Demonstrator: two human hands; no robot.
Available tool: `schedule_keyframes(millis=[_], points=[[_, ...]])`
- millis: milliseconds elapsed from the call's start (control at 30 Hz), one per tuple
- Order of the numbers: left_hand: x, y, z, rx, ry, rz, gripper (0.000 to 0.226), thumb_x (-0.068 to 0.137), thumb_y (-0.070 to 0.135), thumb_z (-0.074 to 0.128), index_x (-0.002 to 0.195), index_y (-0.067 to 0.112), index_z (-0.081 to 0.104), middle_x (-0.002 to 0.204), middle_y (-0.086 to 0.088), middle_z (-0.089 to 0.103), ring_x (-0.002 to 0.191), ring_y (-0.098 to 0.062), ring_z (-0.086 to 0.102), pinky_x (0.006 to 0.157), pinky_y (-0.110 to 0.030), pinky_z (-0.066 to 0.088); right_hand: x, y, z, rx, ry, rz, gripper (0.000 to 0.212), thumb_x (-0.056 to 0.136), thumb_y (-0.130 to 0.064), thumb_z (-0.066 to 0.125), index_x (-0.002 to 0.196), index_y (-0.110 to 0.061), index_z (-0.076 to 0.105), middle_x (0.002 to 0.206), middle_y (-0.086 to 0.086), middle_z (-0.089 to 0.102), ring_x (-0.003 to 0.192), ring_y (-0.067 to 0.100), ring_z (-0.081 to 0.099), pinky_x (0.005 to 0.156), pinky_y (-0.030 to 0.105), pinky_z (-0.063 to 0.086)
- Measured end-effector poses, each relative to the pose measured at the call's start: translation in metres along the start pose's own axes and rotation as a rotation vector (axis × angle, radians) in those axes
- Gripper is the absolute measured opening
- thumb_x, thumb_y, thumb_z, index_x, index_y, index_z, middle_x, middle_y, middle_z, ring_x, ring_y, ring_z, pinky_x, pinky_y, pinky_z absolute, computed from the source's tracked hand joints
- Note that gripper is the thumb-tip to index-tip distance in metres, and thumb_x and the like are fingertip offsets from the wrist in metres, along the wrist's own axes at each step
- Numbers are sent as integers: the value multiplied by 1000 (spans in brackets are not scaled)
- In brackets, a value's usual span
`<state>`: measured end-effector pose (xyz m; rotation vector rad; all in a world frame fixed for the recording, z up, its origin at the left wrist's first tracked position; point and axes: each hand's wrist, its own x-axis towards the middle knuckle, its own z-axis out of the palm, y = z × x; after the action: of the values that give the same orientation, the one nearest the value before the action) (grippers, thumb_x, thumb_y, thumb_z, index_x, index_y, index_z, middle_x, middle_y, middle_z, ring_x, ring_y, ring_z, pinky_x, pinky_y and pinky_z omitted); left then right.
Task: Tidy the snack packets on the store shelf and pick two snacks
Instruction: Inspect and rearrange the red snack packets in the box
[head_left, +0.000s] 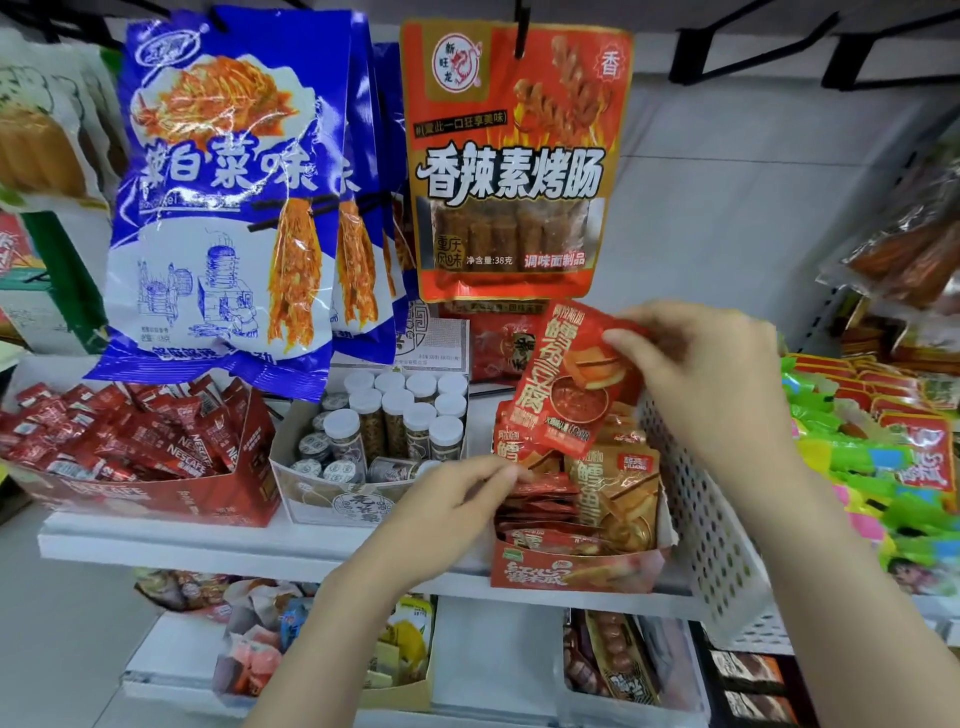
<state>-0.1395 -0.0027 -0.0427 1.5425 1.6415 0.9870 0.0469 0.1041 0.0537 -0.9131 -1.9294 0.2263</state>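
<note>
My right hand (711, 384) holds a small red tofu snack packet (569, 387) by its upper right corner, lifted above an open red display box (576, 571) on the white shelf. The box is full of several similar red and orange packets (613, 483), some upright and some lying flat. My left hand (452, 504) reaches in from below and pinches the edge of a red packet (506, 452) at the left side of the same box.
Blue packets (223, 197) and a red sausage packet (511, 161) hang above. A Nescafe sachet box (140, 457) and a box of white-capped jars (384, 431) stand left. A white perforated basket (711, 525) of bright packets sits right. A lower shelf holds more snacks.
</note>
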Motion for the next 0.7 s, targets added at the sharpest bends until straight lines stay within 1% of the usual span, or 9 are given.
schedule_keyframes(millis=[67, 167, 267, 333, 367, 433, 533, 633, 700], points=[[-1, 1, -3, -65, 80, 21, 22, 102, 28, 49, 111, 26, 69, 97, 21, 72, 82, 12, 61, 72, -12, 44, 2, -6, -13, 119, 26, 56, 11, 81, -31, 77, 85, -40, 73, 68, -32, 65, 71, -7, 65, 72, 10, 50], [-2, 3, -5, -184, 96, 0, 32, 100, 44, 43, 109, 29, 70, 105, 14, 74, 104, -9, 67, 89, -37, 53, 3, -5, -24, 283, -16, 194, 16, 76, -31, 81, 77, -43, 71, 66, -22, 70, 67, -3, 68, 75, 23, 57], [-3, 12, -5, -412, 106, -66, 59, 84, 78, 30, 99, 44, 76, 104, 18, 74, 119, -13, 62, 100, -33, 45, 1, -2, -24, 348, -117, 283, 13, 76, -27, 81, 79, -36, 73, 68, -9, 73, 68, 3, 69, 77, 30, 59], [-5, 20, -2, -511, 29, -10, 71, 74, 90, 34, 112, 43, 70, 115, 12, 72, 118, -10, 63, 98, -29, 46, -3, -1, -18, 353, -181, 296, 16, 77, -24, 81, 76, -37, 72, 68, -10, 73, 66, 2, 68, 74, 28, 59], [-7, 24, 0, -538, -11, 16, 68, 74, 88, 41, 118, 42, 67, 119, 9, 71, 115, -11, 64, 93, -26, 50, -4, -1, -13, 353, -207, 294, 18, 78, -22, 80, 75, -38, 71, 67, -13, 72, 65, 0, 67, 72, 25, 58], [-9, 31, 5, -538, -43, 75, 40, 88, 64, 53, 119, 41, 65, 118, 3, 72, 108, -14, 68, 81, -23, 56, -8, 1, -5, 350, -239, 283, 20, 79, -21, 80, 75, -39, 71, 66, -18, 71, 64, -3, 66, 66, 18, 55], [-8, 37, 10, -577, 3, 86, 25, 98, 33, 53, 118, 39, 66, 116, -3, 73, 107, -22, 70, 82, -29, 58, -13, 4, 4, 491, -283, 382, 13, 82, -21, 77, 81, -33, 73, 73, -4, 76, 69, 3, 70, 66, 20, 57], [-9, 37, 9, -620, 20, 51, 25, 96, 32, 53, 113, 41, 69, 116, -4, 73, 106, -22, 70, 80, -28, 58, -16, 5, 7, 649, -345, 507, 6, 87, -15, 71, 86, -20, 74, 79, 3, 77, 75, 15, 74, 67, 28, 59], [-9, 38, 8, -650, 1, 33, 26, 94, 33, 53, 113, 40, 70, 117, -3, 72, 107, -21, 70, 79, -27, 57, -15, 6, 7, 681, -330, 529, 7, 88, -12, 70, 87, -17, 74, 80, 4, 77, 74, 16, 74, 65, 26, 59]])
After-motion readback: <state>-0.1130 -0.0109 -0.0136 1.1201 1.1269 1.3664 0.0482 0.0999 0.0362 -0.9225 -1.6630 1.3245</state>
